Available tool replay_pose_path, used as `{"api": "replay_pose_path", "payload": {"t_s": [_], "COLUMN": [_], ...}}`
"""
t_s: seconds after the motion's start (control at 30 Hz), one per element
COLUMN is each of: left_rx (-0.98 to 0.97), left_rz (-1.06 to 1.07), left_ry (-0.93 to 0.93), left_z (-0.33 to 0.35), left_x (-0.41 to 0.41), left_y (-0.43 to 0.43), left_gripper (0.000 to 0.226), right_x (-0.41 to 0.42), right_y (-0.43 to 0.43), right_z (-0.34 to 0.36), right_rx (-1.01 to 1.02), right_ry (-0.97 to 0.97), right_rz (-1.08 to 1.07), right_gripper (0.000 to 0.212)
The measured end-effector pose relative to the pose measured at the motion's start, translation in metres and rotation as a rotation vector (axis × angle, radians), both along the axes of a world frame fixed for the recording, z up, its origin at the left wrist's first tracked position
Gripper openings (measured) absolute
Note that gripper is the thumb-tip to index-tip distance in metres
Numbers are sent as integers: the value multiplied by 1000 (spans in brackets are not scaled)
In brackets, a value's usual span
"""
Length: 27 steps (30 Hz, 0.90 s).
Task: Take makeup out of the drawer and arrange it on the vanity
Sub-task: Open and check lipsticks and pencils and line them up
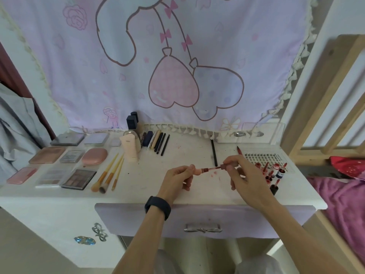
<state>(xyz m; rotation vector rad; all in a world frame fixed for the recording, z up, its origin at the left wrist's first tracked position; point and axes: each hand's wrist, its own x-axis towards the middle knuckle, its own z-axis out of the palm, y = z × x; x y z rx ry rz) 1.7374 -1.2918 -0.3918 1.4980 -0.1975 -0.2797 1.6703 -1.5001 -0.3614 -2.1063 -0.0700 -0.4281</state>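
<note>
Two hands work over the middle of the white vanity (197,196), just above its top. The left hand (177,177) pinches a small pink tube (197,168) between thumb and curled fingers. The right hand (244,175) grips the tube's dull brown cap (225,166) with its fingertips. A thin red wand (212,168) runs from the cap to the tube's neck. Whether its tip sits inside I cannot tell. A dark wristband (158,207) wraps the left wrist.

Nine flat cases (79,178) lie at the left in three rows of three. Most are rectangular, one is a rounded pink shell, and the nearest dark one shows a grid of brown shades. Beside them lie three brushes (107,173) with yellow handles and soft tips. Behind these stands one peach squeeze tube (129,149), with two dark-capped bottles (132,121) at the back. A row of slim pencils (158,142) lies next to it; the count is unclear. One black pencil (214,153) lies alone near the middle. One red pencil (239,150) lies by a clear lash tray (262,158).

A cluster of red lipsticks (273,173) stands at the right, partly hidden by the right hand. The lilac drawer (203,216) below is closed and bears a silver bow handle. A pink cloth (177,56) with two heart shapes hangs behind.
</note>
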Motion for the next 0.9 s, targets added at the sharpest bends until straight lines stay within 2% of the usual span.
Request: {"api": "replay_pose_path", "payload": {"t_s": [0.37,0.47,0.57,0.67,0.77,0.9], "left_rx": [-86,-107,-113,-146,-142,-89], "left_rz": [2,17,52,91,144,170], "left_ry": [58,70,64,83,84,33], "left_z": [2,1,0,-1,0,3], "left_x": [2,3,3,4,5,2], "left_y": [8,9,8,8,7,3], "left_gripper": [28,28,30,31,31,24], "right_x": [-7,-10,-13,-21,-32,-49], "right_y": [-1,-1,1,3,6,15], "right_z": [4,3,-2,-10,-19,-30], "right_rx": [-181,-167,-12,253,556,823], "right_ry": [-82,-90,-96,-71,-12,122], "right_rz": [7,-19,-112,-199,-246,-291], "right_gripper": [21,23,26,21,20,23]}}
